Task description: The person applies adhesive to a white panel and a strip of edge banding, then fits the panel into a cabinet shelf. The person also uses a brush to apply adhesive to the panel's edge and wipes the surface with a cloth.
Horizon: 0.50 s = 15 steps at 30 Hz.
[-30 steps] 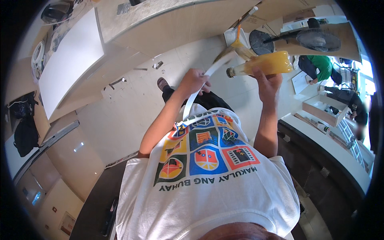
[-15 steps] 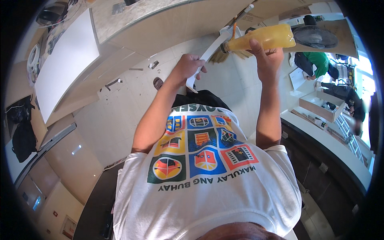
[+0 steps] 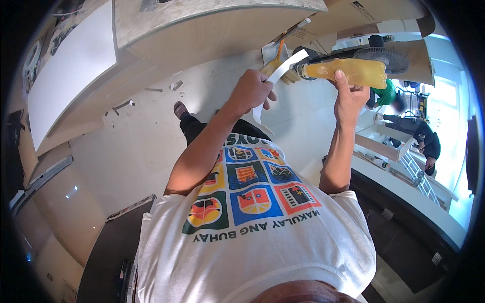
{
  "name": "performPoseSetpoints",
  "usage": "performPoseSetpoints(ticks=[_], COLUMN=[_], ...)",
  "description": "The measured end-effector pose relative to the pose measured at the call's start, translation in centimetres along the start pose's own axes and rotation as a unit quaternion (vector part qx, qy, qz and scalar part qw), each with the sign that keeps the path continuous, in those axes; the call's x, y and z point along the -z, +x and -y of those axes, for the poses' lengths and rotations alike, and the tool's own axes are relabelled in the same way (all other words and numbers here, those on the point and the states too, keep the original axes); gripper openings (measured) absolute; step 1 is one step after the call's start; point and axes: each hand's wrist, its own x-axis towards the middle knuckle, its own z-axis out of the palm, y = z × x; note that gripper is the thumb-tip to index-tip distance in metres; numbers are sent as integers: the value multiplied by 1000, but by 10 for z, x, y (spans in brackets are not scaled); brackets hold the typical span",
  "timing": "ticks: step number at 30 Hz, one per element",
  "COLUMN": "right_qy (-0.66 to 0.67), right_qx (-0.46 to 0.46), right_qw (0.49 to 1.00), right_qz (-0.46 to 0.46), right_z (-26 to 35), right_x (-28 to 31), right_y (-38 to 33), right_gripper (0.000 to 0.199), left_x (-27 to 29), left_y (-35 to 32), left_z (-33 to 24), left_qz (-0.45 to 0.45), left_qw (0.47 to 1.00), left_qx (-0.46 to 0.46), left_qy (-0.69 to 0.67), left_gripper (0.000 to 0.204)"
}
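My left hand (image 3: pixel 253 92) is closed around a thin white strip (image 3: pixel 289 61), pinching it near its middle. One end of the strip rises toward the upper right, and the other curls down below my fingers. My right hand (image 3: pixel 349 101) grips a clear plastic bottle (image 3: pixel 356 71) of yellowish contents, thumb on its near side. The bottle lies almost level, its neck pointing left at the strip. Neck and strip are very close; whether they touch I cannot tell.
A wooden-sided counter (image 3: pixel 217 35) runs along the far side, with a large white panel (image 3: pixel 76 70) at left. A broom (image 3: pixel 275 65) and a fan (image 3: pixel 381 58) stand beyond the bottle. Scraps (image 3: pixel 123 106) litter the floor. Two people are at far right near a drawer box (image 3: pixel 384 141).
Both hands, with strip and bottle, have shifted right in the view. The bottle's neck now sits just under the strip's upper end. My leg and shoe show more at left.
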Motion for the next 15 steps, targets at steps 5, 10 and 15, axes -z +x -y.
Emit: performPoseSetpoints(ticks=[5,10,15], right_qy=[52,1,-30], right_qx=[-14,5,-32], right_qw=[999,1000,999], right_qz=[4,12,9], right_z=[-14,-29,-36], right_x=[-4,-14,-21], right_y=[-12,-24,-39], right_gripper=[32,29,28], left_x=[0,-4,-14], left_y=[-7,-8,-9], left_z=[3,5,7], left_qz=[0,23,30], left_qw=[1000,999,998], left_qx=[22,45,53], left_qy=[11,-6,0], left_gripper=[27,28,29])
